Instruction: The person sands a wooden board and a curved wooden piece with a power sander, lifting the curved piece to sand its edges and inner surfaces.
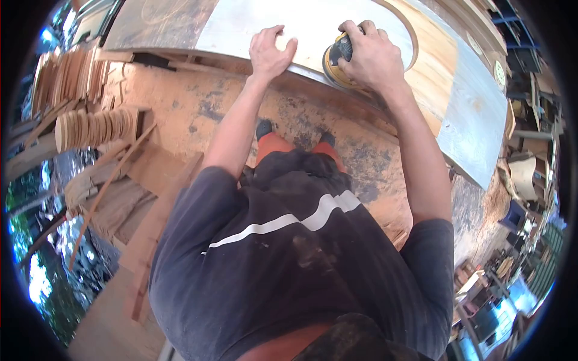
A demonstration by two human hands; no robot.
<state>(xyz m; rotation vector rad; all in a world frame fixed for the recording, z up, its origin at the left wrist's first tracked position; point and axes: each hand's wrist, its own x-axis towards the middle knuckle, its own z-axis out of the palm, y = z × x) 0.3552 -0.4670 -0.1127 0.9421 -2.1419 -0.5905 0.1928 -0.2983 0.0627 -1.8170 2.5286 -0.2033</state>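
Note:
A pale grey-white panel (313,24) lies flat on a workbench in front of me, with a curved cut edge toward its right side. My left hand (270,53) rests flat on the panel's near edge, fingers spread. My right hand (372,55) grips a yellow and black orbital sander (335,60) that sits on the panel's near edge. My dark shirt with a white stripe fills the lower middle of the view.
A bare wooden board (439,60) and a grey board (475,120) lie to the right of the panel. Stacks of round wooden discs (96,126) stand at the left. Planks and timber offcuts (120,192) lie on the sawdust-covered floor (198,108). Clutter fills the right edge.

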